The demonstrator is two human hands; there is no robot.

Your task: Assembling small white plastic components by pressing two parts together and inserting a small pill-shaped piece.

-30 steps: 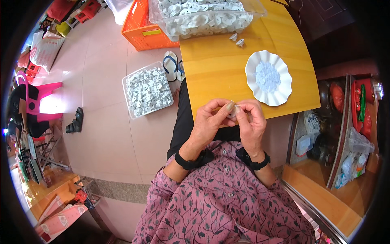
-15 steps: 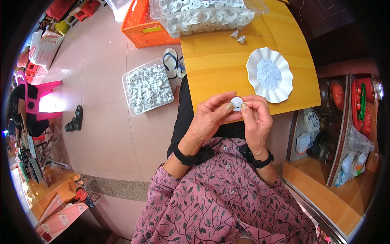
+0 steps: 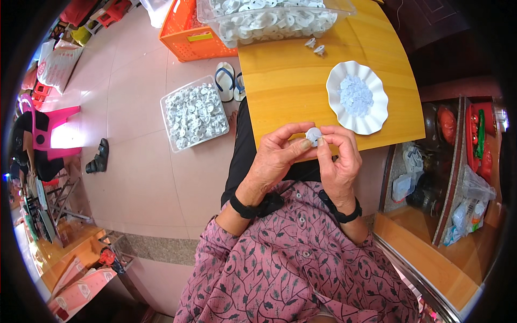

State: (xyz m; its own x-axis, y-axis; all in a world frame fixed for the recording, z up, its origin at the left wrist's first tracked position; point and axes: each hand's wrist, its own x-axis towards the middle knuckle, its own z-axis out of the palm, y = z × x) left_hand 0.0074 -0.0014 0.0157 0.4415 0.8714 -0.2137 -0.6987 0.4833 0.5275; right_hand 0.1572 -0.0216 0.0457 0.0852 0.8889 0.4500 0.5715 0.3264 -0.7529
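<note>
Between my two hands, by the table's near edge, is a small round white plastic piece point(image 3: 313, 135). My left hand point(image 3: 280, 152) is closed on its left side, thumb and fingers pinching it. Thumb and forefinger of my right hand point(image 3: 340, 153) press at its right edge, so that hand is closed too. Just beyond, a white scalloped plate point(image 3: 379, 116) holds a heap of small pale-blue translucent bits point(image 3: 355, 96). Two loose white pieces point(image 3: 315, 46) lie on the yellow table point(image 3: 291, 81) farther back.
A clear bin point(image 3: 269, 21) full of white pieces stands at the table's far end, beside an orange crate point(image 3: 196, 48). On the floor to the left is another clear tub point(image 3: 195, 114) of small white parts, near flip-flops point(image 3: 225, 81). Shelves point(image 3: 449, 177) stand at right.
The round piece has turned slightly between my fingers, and my right thumb and forefinger have shifted a little at its edge. The view has moved very slightly.
</note>
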